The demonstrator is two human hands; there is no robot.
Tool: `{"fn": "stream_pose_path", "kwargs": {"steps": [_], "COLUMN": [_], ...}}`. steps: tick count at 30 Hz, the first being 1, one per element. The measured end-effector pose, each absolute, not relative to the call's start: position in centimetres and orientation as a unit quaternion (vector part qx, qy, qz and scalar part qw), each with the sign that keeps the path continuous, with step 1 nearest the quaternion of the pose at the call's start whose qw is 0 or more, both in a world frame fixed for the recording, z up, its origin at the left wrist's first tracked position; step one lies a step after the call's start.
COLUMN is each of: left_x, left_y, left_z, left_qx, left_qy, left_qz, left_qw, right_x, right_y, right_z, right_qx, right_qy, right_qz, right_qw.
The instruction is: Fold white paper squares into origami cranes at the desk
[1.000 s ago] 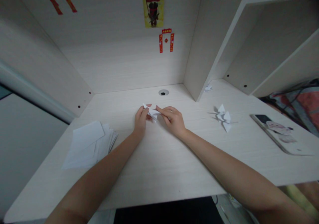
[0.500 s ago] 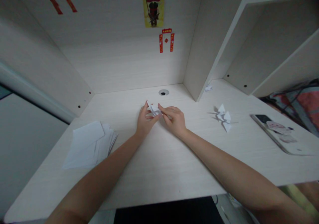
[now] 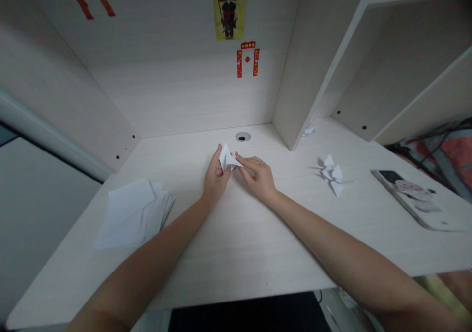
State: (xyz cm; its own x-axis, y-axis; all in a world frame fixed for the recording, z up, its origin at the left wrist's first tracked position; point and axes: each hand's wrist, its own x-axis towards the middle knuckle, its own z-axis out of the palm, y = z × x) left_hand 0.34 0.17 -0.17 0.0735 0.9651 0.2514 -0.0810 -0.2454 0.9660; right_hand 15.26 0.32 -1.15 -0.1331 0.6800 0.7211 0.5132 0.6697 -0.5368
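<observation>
A small folded white paper piece (image 3: 228,160) is held just above the desk, between my two hands. My left hand (image 3: 215,177) grips its left side, with the thumb below and the fingers behind. My right hand (image 3: 259,175) pinches the right-hand point of the paper between thumb and fingers. One pointed flap stands up near the left fingertips. Folded paper cranes (image 3: 332,173) rest on the desk to the right of my right hand. A stack of white paper sheets (image 3: 129,214) lies left of my left forearm.
A phone (image 3: 416,199) with a sticker on its back lies at the right. Beyond my hands is a round cable hole (image 3: 243,136) in the desk. An upright divider panel (image 3: 298,101) rises at the back right, with more folded paper (image 3: 309,131) beside its foot.
The folded paper has been turned and opened out between my fingers, so a pointed flap now stands up. Both hands stay nearly in place, the left fingers shifting slightly.
</observation>
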Motion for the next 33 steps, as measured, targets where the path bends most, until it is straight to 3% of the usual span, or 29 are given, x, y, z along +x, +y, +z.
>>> {"fn": "stream_pose_path", "kwargs": {"steps": [10, 20, 33], "left_x": [0.15, 0.39, 0.37], "left_y": [0.20, 0.26, 0.51], "left_z": [-0.46, 0.11, -0.66], "left_qx": [0.618, 0.566, 0.606], "left_qy": [0.412, 0.413, 0.428], "left_qz": [0.526, 0.540, 0.550], "left_qw": [0.414, 0.465, 0.384], "right_x": [15.30, 15.33, 14.99], "right_y": [0.34, 0.33, 0.38], "right_z": [-1.09, -1.02, -1.34], "right_qx": [-0.413, -0.420, -0.420], "right_qy": [-0.757, -0.757, -0.740], "right_qz": [0.082, 0.077, 0.099], "right_qw": [0.500, 0.495, 0.515]}}
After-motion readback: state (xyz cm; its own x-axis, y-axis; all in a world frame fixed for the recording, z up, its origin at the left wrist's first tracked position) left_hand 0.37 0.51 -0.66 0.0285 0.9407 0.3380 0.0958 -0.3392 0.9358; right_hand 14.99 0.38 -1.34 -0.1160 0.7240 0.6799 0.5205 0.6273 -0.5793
